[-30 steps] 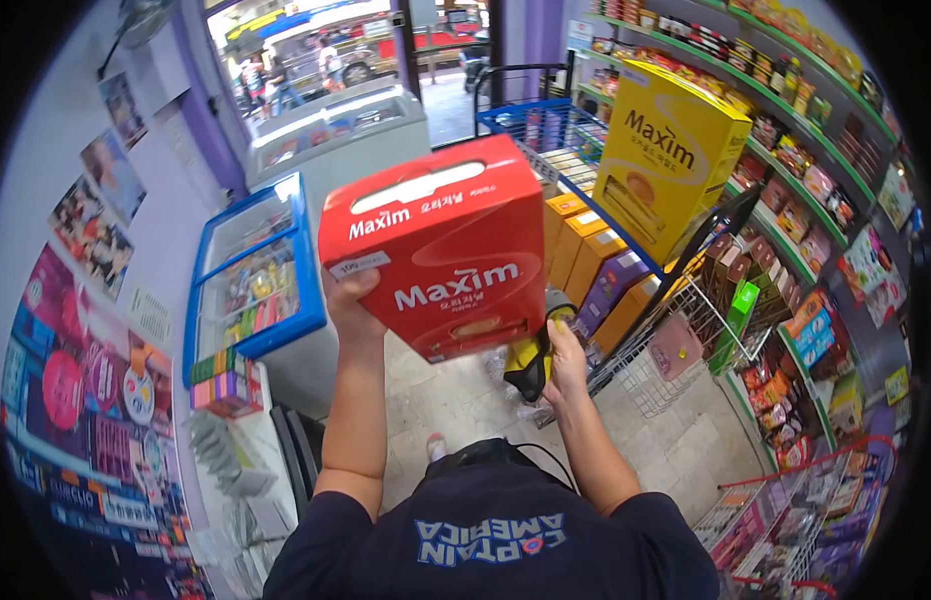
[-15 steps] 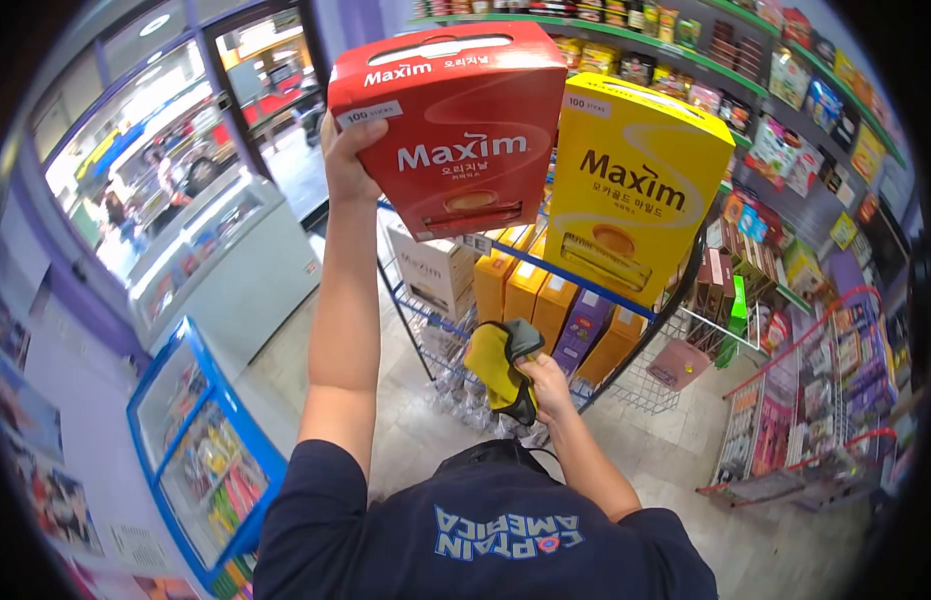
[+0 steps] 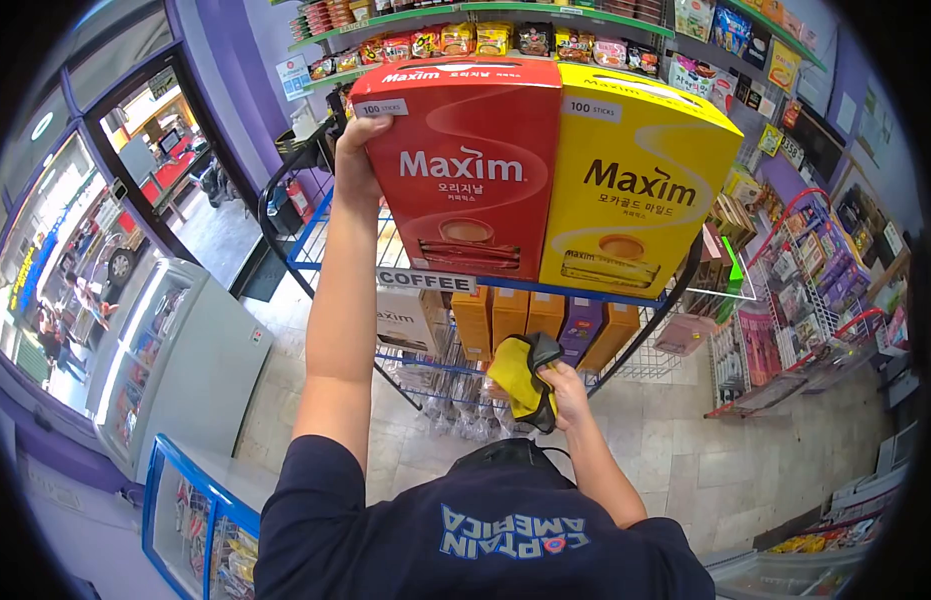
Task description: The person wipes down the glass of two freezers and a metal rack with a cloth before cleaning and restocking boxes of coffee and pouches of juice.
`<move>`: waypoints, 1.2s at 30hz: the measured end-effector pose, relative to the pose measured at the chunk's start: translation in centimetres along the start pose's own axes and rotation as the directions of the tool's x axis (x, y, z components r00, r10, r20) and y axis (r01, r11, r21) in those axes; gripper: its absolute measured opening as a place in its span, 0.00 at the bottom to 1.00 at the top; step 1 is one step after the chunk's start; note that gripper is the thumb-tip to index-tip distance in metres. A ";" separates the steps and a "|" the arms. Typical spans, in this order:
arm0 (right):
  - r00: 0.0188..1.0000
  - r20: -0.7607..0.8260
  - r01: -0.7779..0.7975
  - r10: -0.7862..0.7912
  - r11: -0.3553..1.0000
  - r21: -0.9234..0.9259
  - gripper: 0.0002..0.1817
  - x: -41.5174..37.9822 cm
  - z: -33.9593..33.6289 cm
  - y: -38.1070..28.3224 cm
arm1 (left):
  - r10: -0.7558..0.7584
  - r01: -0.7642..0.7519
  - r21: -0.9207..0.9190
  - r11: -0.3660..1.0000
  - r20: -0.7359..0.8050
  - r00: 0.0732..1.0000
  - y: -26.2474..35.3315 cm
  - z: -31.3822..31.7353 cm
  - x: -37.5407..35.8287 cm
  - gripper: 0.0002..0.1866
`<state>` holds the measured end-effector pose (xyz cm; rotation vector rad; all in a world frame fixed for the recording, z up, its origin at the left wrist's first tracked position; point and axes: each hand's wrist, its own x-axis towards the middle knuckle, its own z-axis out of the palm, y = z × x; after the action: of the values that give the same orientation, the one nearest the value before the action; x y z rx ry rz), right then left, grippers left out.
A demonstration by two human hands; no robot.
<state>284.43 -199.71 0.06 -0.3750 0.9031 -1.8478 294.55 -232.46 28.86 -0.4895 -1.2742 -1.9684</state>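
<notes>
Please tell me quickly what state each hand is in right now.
Left hand: gripping the left side of the red Maxim box.
Right hand: closed, holding the yellow-and-gray cloth.

The left hand [image 3: 358, 165] grips a red box [image 3: 462, 195] beside a yellow box [image 3: 635, 160]; the right hand [image 3: 570, 398], a cloth [image 3: 521, 380].

Blue-edged wire rack [image 3: 595, 293], ahead of the right-hand fingers [image 3: 558, 378]. Top level: red Maxim box [image 3: 465, 190] at the left-hand fingers [image 3: 372, 126], full seating unclear; yellow Maxim box [image 3: 635, 190] upright, right of those fingers, touching the red. Lower level, just beyond right-hand fingers: orange boxes [image 3: 509, 316], purple box [image 3: 582, 325]; white box [image 3: 408, 318] farther left. Rack stands on tiled floor [image 3: 655, 430].
</notes>
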 end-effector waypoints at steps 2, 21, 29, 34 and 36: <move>1.000 -0.002 -0.001 0.001 1.000 0.031 0.17 0.3 -0.2 0.4 | -0.027 0.027 -0.021 0.999 0.009 1.000 -0.3 -0.3 0.2 0.22; 0.887 0.368 -0.292 0.279 0.956 -0.020 0.19 1.5 2.2 0.5 | 0.054 0.180 0.529 0.829 -0.398 0.916 -5.0 2.8 -12.1 0.41; 0.624 0.563 -0.536 0.542 0.821 -0.195 0.22 0.2 1.4 -0.8 | 0.148 0.412 0.733 0.541 -0.565 0.812 -7.4 13.8 -25.7 0.35; 0.400 0.635 -0.616 0.661 0.707 -0.347 0.22 -2.0 -0.9 0.3 | 0.232 0.586 0.570 0.576 -0.801 0.552 -11.3 22.8 -36.8 0.24; 0.305 0.626 -0.654 0.717 0.636 -0.409 0.22 -4.3 -1.5 1.1 | 0.297 0.622 0.509 0.595 -0.858 0.418 -13.1 26.4 -41.5 0.22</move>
<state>286.18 -195.55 -1.20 -0.6218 0.4007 -0.6807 310.35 -190.24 5.19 1.1537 -1.2456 -1.1434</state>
